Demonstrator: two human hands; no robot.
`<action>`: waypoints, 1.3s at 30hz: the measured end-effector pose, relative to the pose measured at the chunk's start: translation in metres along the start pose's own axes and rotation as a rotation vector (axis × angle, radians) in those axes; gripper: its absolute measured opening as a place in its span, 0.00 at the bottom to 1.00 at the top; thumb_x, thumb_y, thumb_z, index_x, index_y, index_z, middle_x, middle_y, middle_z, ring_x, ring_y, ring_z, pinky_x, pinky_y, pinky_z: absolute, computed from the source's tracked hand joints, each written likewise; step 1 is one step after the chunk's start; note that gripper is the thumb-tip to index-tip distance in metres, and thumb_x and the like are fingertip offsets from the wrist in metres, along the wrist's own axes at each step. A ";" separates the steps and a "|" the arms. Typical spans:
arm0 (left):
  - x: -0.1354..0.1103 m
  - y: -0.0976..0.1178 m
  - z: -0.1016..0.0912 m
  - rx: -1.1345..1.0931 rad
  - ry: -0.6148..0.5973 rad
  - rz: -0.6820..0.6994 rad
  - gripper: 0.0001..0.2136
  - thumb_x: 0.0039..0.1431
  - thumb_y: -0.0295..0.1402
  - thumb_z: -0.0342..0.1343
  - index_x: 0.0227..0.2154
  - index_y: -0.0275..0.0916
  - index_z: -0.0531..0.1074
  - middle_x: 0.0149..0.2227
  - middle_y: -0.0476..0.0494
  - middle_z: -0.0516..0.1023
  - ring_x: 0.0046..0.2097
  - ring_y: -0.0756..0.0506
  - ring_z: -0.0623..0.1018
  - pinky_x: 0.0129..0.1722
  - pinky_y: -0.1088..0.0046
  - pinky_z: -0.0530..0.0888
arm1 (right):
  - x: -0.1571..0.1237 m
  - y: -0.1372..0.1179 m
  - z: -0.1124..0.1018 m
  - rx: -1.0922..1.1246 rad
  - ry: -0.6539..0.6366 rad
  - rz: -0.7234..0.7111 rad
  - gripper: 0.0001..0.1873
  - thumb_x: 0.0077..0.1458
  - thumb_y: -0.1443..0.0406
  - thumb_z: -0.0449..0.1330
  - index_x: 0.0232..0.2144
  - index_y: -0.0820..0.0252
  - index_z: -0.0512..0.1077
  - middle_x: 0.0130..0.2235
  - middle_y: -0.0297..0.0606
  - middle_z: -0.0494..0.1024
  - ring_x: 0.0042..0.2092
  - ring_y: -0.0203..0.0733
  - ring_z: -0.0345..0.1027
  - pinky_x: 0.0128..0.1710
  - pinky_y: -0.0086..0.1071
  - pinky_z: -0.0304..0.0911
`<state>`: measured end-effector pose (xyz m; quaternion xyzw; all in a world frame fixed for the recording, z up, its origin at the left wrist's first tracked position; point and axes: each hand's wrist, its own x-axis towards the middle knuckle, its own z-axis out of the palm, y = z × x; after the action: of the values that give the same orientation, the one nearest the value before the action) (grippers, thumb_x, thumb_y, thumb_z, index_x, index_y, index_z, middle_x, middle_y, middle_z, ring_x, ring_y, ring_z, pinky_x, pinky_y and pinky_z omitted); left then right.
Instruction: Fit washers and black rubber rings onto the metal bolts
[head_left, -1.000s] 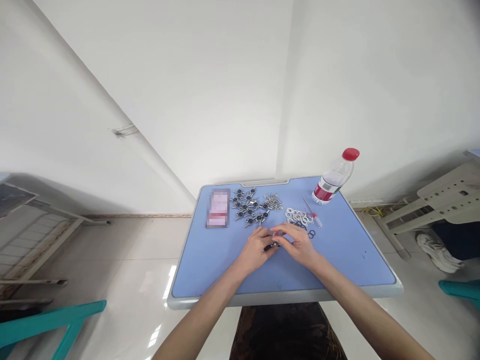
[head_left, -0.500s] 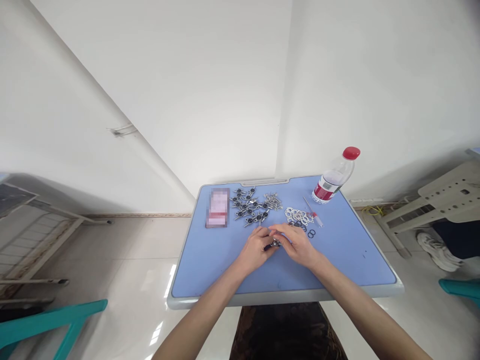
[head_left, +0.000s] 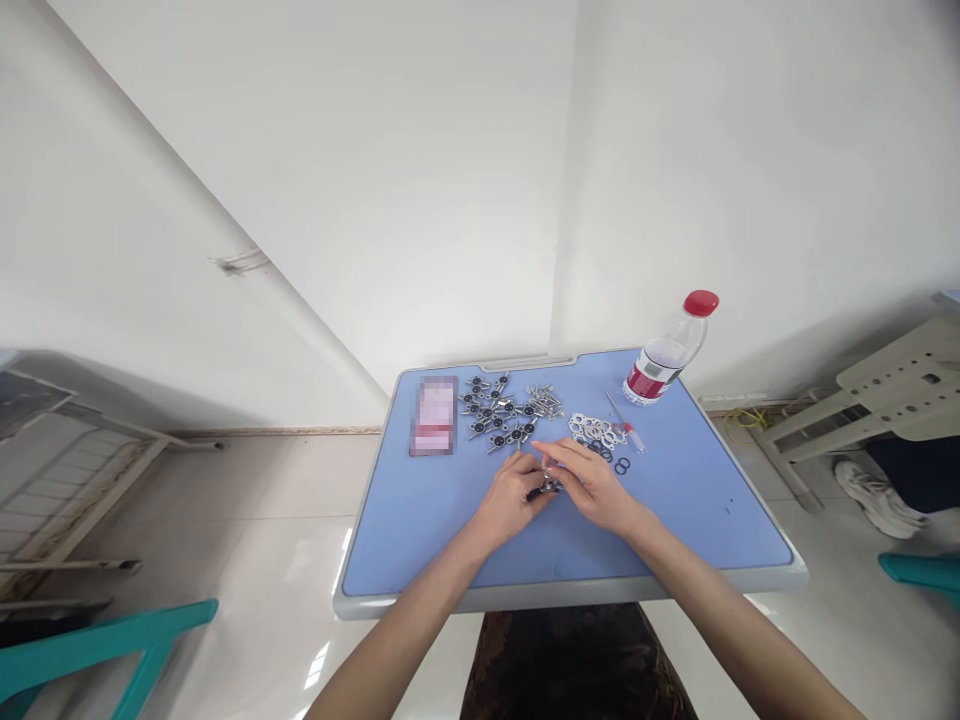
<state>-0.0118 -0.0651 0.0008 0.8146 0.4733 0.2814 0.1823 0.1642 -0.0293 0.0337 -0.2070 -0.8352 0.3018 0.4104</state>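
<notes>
My left hand (head_left: 510,495) and my right hand (head_left: 592,485) meet over the middle of the blue table (head_left: 420,540). Both pinch a small metal part with a black piece (head_left: 546,488) between their fingertips. Just beyond them lie a pile of black-and-silver assembled parts (head_left: 495,415), a bunch of screws (head_left: 546,402), a heap of flat silver washers (head_left: 592,430) and two black rubber rings (head_left: 622,466).
A blurred pink card (head_left: 435,415) lies at the table's back left. A water bottle with a red cap (head_left: 670,350) stands at the back right, a thin red-tipped tool (head_left: 626,425) near it. Teal chairs (head_left: 105,650) and a grey rack (head_left: 67,470) stand on the floor.
My right hand's fingers have shifted slightly over the small part. The view has drifted a little; the hands stay in the same spot.
</notes>
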 end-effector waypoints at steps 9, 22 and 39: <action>0.001 0.002 -0.001 -0.017 0.017 0.020 0.03 0.59 0.30 0.58 0.34 0.39 0.76 0.39 0.44 0.74 0.45 0.44 0.73 0.46 0.65 0.69 | -0.001 -0.002 -0.004 0.017 -0.056 -0.019 0.25 0.65 0.70 0.48 0.63 0.51 0.56 0.42 0.41 0.73 0.43 0.42 0.67 0.44 0.40 0.67; 0.001 0.001 -0.001 0.009 -0.017 -0.016 0.02 0.58 0.30 0.59 0.34 0.40 0.77 0.38 0.45 0.74 0.43 0.44 0.73 0.45 0.66 0.68 | -0.001 -0.002 -0.004 0.008 -0.044 -0.022 0.26 0.66 0.70 0.46 0.64 0.52 0.55 0.41 0.42 0.71 0.42 0.42 0.66 0.42 0.39 0.69; 0.001 0.005 -0.004 0.008 -0.014 -0.050 0.08 0.59 0.33 0.58 0.41 0.43 0.78 0.35 0.46 0.73 0.38 0.46 0.72 0.41 0.68 0.69 | 0.000 -0.002 -0.025 -0.068 0.076 0.001 0.21 0.63 0.71 0.51 0.57 0.52 0.63 0.38 0.39 0.73 0.40 0.42 0.67 0.39 0.38 0.67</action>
<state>-0.0106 -0.0661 0.0072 0.8052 0.4934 0.2690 0.1892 0.1843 -0.0217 0.0471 -0.2326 -0.8286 0.2653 0.4346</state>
